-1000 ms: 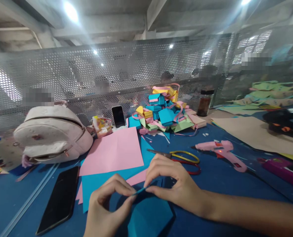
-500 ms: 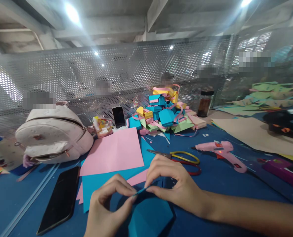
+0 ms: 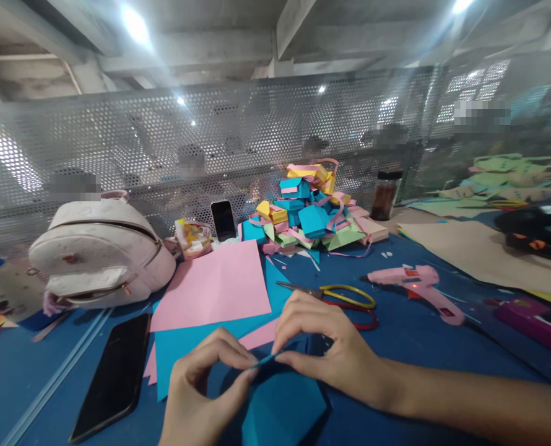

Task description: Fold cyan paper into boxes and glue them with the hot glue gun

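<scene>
A folded blue paper piece (image 3: 282, 406) stands at the bottom middle, with flat faces and a raised upper edge. The thumb and fingers of my left hand (image 3: 210, 378) pinch that edge from the left. From the right, my right hand (image 3: 322, 341) pinches the same edge between thumb and forefinger, a short gap from my left fingertips. The underside of the paper is out of view. Just beyond my right hand lie scissors (image 3: 350, 297) with one yellow and one red handle, partly covered by the hand. Pink paper (image 3: 215, 285) lies over blue sheets (image 3: 187, 347) behind my left hand.
A pink glue gun (image 3: 410, 282) lies to the right. Colourful folded paper pieces (image 3: 312, 217) are heaped at the back, near a dark jar (image 3: 386, 197). To the left are a black phone (image 3: 112, 378) and a white backpack (image 3: 103, 251). A perforated metal panel (image 3: 238, 124) stands behind.
</scene>
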`<state>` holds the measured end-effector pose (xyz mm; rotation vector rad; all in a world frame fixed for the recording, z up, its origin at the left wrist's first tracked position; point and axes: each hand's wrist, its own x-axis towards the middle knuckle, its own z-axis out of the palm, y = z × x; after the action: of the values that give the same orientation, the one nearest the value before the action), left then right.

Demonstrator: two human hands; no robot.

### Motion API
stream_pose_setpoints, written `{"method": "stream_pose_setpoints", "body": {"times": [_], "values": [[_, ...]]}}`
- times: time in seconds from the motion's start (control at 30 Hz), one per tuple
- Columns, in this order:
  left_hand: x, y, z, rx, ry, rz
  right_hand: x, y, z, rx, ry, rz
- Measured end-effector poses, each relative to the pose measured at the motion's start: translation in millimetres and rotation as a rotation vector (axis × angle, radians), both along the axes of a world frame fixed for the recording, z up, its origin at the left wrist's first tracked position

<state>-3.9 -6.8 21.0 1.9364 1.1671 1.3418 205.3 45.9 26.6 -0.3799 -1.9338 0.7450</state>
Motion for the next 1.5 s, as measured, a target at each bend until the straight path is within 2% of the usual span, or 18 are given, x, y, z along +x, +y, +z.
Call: {"method": "stream_pose_setpoints", "body": {"times": [0.13, 0.4, 0.83, 1.07, 1.33, 1.5], "values": [[3, -2, 1.9, -0.025, -0.009, -0.015, -1, -3, 0, 0.006, -0.002, 0.018], [15, -9, 6.5, -0.121, -0.177, 0.036, -4, -7, -2, 0.024, -0.004, 0.000], [17, -11, 8.2, -0.099, -0.162, 0.032, -4, -11, 2, 0.017, 0.003, 0.006], [12, -9, 8.8, -0.071, -0.057, -0.019, -4, -12, 2, 0.021, -0.008, 0.010], [18, -12, 9.4, -0.105, -0.163, 0.016, -4, -14, 5, 0.027, -0.019, 0.002], [15, -11, 10.3, -0.085, -0.103, -0.012, -4, -14, 6, 0.043, -0.013, -0.003]]}}
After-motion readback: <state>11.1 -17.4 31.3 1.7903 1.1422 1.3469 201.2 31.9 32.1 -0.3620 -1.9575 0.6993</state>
